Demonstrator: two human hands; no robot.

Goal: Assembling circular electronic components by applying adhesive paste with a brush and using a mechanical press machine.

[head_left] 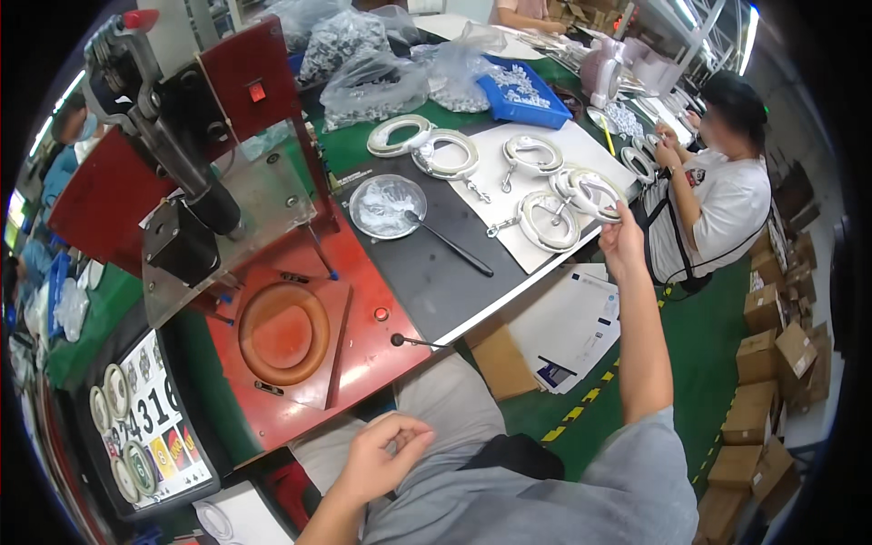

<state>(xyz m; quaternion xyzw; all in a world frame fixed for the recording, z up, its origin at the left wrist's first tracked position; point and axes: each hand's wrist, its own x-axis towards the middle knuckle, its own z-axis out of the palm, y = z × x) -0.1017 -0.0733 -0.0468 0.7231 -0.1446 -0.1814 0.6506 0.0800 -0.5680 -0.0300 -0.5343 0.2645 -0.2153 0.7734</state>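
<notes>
Stretched out to the right, my right hand (622, 241) pinches the edge of a white ring (597, 194) between thumb and fingers. That ring partly overlaps other rings of the same kind on a white sheet (520, 243). Close by lies another white ring (548, 221) with a small metal clasp attached. My left hand (386, 454) hovers over my lap, its fingers curled in and nothing visible in them. A clear bowl (388, 207) of white paste stands on a dark mat, and a black-handled tool (454, 247) rests in it.
A red press (363, 363) with a round brown fixture (283, 333) stands at the left. Bags of small parts (372, 86) and a blue tray (525, 94) lie at the back. A co-worker (727, 182) sits at the right, near stacked cardboard boxes (756, 356).
</notes>
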